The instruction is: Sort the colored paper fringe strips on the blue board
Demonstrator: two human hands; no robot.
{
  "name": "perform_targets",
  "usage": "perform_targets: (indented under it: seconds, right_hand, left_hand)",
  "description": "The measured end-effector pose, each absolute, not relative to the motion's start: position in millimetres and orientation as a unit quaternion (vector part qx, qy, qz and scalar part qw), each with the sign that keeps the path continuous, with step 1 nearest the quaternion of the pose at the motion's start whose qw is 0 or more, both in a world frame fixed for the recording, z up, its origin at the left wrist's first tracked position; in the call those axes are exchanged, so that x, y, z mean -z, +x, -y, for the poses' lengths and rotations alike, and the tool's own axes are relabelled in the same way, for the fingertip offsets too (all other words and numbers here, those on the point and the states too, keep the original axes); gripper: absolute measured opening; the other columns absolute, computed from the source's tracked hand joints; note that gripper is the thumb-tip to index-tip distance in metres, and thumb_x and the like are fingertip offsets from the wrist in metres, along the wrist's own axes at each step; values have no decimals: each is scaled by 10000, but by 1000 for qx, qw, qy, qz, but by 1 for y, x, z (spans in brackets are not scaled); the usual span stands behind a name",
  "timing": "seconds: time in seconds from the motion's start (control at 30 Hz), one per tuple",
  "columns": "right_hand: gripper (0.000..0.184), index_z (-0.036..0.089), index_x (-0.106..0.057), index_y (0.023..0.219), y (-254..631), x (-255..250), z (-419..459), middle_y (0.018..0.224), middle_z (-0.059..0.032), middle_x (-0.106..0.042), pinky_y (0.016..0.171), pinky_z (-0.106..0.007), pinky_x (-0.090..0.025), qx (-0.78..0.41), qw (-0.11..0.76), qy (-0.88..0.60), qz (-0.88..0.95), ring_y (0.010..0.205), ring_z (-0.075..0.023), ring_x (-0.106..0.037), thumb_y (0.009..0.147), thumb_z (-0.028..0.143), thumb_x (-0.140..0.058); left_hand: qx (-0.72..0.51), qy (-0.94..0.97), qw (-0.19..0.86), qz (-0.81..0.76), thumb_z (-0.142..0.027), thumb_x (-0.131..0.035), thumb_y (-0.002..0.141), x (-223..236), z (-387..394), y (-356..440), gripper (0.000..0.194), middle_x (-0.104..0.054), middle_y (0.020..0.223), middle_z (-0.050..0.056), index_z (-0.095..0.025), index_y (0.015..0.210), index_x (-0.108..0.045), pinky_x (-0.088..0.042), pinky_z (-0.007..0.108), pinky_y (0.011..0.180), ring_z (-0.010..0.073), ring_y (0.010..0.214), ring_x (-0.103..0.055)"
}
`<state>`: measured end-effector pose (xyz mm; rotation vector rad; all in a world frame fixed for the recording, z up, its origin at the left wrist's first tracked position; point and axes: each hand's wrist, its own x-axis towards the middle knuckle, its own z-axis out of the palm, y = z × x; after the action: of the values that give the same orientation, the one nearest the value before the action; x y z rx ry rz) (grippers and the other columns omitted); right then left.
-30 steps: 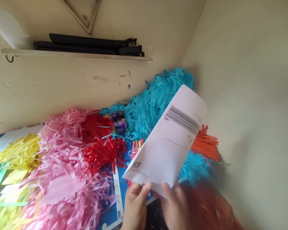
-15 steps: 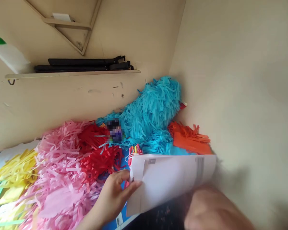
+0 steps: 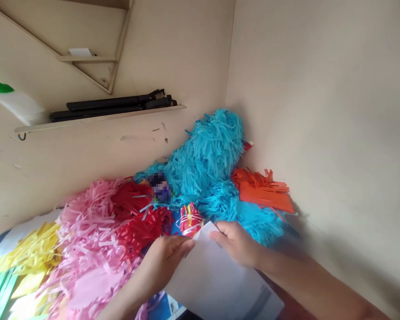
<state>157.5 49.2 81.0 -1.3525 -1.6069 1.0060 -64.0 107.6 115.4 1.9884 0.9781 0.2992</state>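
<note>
My left hand [image 3: 166, 258] and my right hand [image 3: 235, 243] both grip the upper edge of a white printed paper sheet [image 3: 220, 280], close to its top corner. The sheet hangs down and away from them toward the lower right, with a grey printed band near its bottom. Just beyond the hands sits a small bundle of multicoloured paper strips tied with white thread [image 3: 190, 220]. Pink fringed tissue paper [image 3: 90, 235] lies under and to the left of my left forearm.
Heaps of red [image 3: 140, 231], turquoise [image 3: 206, 155], orange [image 3: 262, 193] and yellow [image 3: 28, 249] fringed paper fill the corner against a cream wall [image 3: 320, 111]. A pixelated dark object [image 3: 160, 187] sits among them. Black items lie on a shelf [image 3: 100, 120] above.
The sheet has swung down from its raised position, and its printed band now lies at the bottom. My right hand has moved in from the lower right to the sheet's upper edge, next to my left hand.
</note>
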Motion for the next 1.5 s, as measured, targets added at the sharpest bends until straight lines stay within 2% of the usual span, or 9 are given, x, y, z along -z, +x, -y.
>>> perform_targets:
  seconds: [0.2,0.33,0.43,0.57,0.63,0.9,1.17,1.37,1.5]
  right_hand:
    - [484,144,-684,928,138,-60,-57,806,-47,-686,649,-254,-471,-477,461,-509,548,731,-191,-614,914,595,-511]
    - [501,155,-731,924,129,-42,-58,800,-59,-719,649,-268,-493,-426,472,-551,541,750,-224,-656,885,623,-557]
    - [528,156,-742,912,128,-28,-57,758,-65,-719,682,-291,-516,-402,495,-572,516,758,-246,-675,890,642,-537]
    - [534,148,-739,938,132,-13,-54,817,-87,-736,722,-311,-533,-432,538,-574,441,814,-268,-685,877,649,-562]
    - [535,142,-739,925,132,-7,-53,823,-95,-741,710,-315,-537,-449,552,-573,405,809,-272,-686,849,654,-603]
    - [469,159,-735,901,127,10,-51,799,-79,-749,659,-319,-562,-465,628,-571,253,720,-246,-699,732,596,-767]
    - [521,164,-717,916,122,15,-47,804,-84,-759,525,-302,-549,-488,656,-555,154,613,-239,-694,644,594,-829]
    - [515,158,-699,929,126,20,-45,837,-99,-763,591,-331,-569,-463,666,-560,167,704,-273,-712,683,600,-797]
    - [488,164,-685,949,127,23,-41,873,-108,-763,590,-340,-566,-458,666,-563,174,718,-279,-711,728,591,-765]
  left_hand:
    - [-112,880,271,-373,-411,-468,941,-121,-126,-63,445,-602,569,-5,-191,603,-659,-297,228,517,123,529,-514]
    - [-147,904,194,-352,-406,-517,908,-108,-132,-63,407,-666,568,21,-226,592,-699,-367,240,543,160,543,-591]
    - [-207,835,272,-431,-451,-596,851,-90,-128,-73,275,-765,745,40,-248,787,-771,-479,258,626,206,685,-697]
    - [-294,643,502,-497,-557,-663,774,-63,-110,-88,429,-786,867,94,-175,949,-748,-565,307,673,263,802,-740]
    - [-318,590,542,-507,-572,-680,758,-50,-96,-89,455,-783,866,107,-157,934,-739,-581,330,701,273,812,-740]
    - [-512,535,377,-556,-421,-777,737,-9,-49,-72,377,-761,963,99,-202,985,-597,-606,342,813,247,913,-745]
    - [-534,642,135,-533,-339,-718,836,-7,-40,-65,296,-780,976,93,-189,1089,-682,-622,291,773,217,854,-759]
    - [-578,651,107,-481,-165,-711,833,-7,-41,-60,199,-790,949,77,-195,1030,-715,-620,266,795,196,859,-763]
    - [-569,655,131,-479,-77,-699,818,-9,-37,-58,302,-785,1003,77,-237,1072,-730,-616,275,812,187,882,-758]
